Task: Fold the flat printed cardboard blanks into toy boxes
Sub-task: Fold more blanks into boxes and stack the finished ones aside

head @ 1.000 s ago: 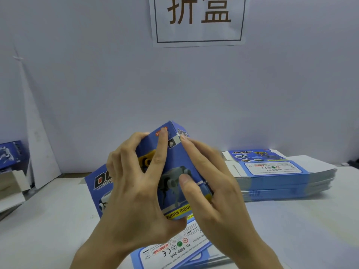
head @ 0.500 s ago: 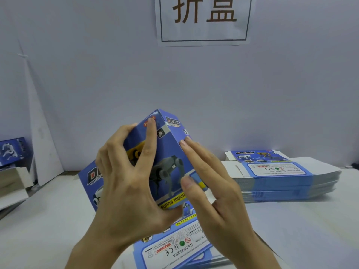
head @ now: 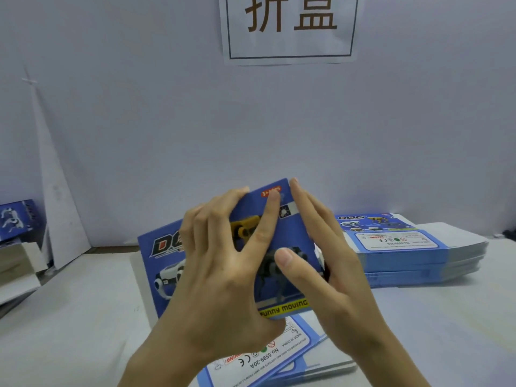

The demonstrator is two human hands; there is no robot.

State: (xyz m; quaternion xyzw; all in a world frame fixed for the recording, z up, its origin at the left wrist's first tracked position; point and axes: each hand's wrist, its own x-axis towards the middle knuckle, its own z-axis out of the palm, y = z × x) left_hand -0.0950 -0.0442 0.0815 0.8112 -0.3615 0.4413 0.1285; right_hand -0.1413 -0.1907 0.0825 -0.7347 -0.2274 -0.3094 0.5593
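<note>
A blue toy box [head: 293, 238] printed with robot dogs is held upright above the table, its picture face towards me. My left hand [head: 223, 275] grips it from the left, index finger stretched up the face, thumb under the bottom edge. Along the box's right side my right hand [head: 337, 275] presses with straight fingers, its thumb flat on the face. A blue panel printed DOG [head: 162, 247] sticks out to the left behind my left hand. Flat blanks [head: 265, 358] lie on the table under my hands.
A thick stack of flat blanks [head: 418, 252] lies on the table at the right. Blue boxes [head: 16, 219] and white cartons [head: 16, 263] sit at the far left beside a leaning white board [head: 55, 205]. A paper sign [head: 290, 26] hangs on the wall.
The box has turned so its picture face looks squarely at me and the side panel no longer shows. My right fingers have slid up to the top right corner.
</note>
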